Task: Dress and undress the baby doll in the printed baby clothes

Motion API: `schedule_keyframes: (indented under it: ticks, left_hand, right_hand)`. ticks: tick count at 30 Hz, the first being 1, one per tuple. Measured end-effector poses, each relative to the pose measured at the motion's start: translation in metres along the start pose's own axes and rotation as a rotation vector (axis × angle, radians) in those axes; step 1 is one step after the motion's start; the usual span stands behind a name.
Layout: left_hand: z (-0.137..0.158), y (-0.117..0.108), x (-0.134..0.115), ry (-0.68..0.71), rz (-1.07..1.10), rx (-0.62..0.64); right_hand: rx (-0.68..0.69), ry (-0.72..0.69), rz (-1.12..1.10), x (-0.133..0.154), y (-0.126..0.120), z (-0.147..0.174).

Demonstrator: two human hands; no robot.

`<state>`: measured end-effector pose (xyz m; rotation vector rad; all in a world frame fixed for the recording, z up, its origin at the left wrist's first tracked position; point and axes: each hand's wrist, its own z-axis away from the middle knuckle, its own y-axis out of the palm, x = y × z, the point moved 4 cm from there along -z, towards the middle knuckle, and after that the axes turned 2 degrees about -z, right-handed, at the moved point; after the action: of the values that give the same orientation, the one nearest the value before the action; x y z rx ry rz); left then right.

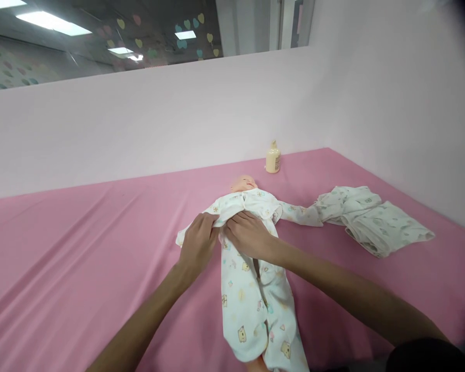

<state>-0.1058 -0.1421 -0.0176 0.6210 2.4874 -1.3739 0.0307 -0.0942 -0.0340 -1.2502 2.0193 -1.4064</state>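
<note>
A baby doll [245, 183] lies on its back, its head toward the wall. It wears a white baby top [261, 202] with small printed figures and matching pants [242, 305]. With bent fingers, my left hand [200, 242] grips the lower edge of the top on the left side. My right hand [250, 235] lies at the doll's belly, its fingertips hidden under the hem of the top. Whether those fingers pinch any cloth cannot be seen. One long sleeve stretches out to the right, and a bit of the doll's leg shows below the pants.
A pink sheet [81, 248] covers the table. To the right lies a crumpled white printed cloth [375, 217], touching the sleeve end. A cream pump bottle [273, 157] stands upright behind the doll's head. White walls [147, 124] border the back and right side, with a window [101, 41] above.
</note>
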Motion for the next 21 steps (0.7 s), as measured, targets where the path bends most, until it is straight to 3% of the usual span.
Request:
schedule_keyframes:
  ticks: [3,5,11,13,17,21]
  left_hand:
    - [0.024,0.001,-0.009,0.151,-0.035,-0.008]
    - [0.036,0.006,-0.006,0.137,0.031,0.011]
    - [0.045,0.030,0.031,-0.256,0.083,0.071]
    - [0.041,0.038,0.042,-0.308,0.069,0.115]
    - [0.032,0.051,0.055,-0.296,0.089,0.158]
    - [0.028,0.054,0.053,-0.187,0.027,0.140]
  right_hand:
    - [0.070,0.054,0.004,-0.001,0.001,-0.001]
    - [0.104,0.061,0.010,-0.001,0.003,-0.001]
    - [0.077,-0.002,0.075,0.002,0.007,0.001]
    - [0.058,-0.002,0.066,0.002,0.007,0.001]
    - [0.055,0.015,0.037,0.001,0.007,0.001]
    - [0.002,0.032,0.031,0.000,0.005,0.001]
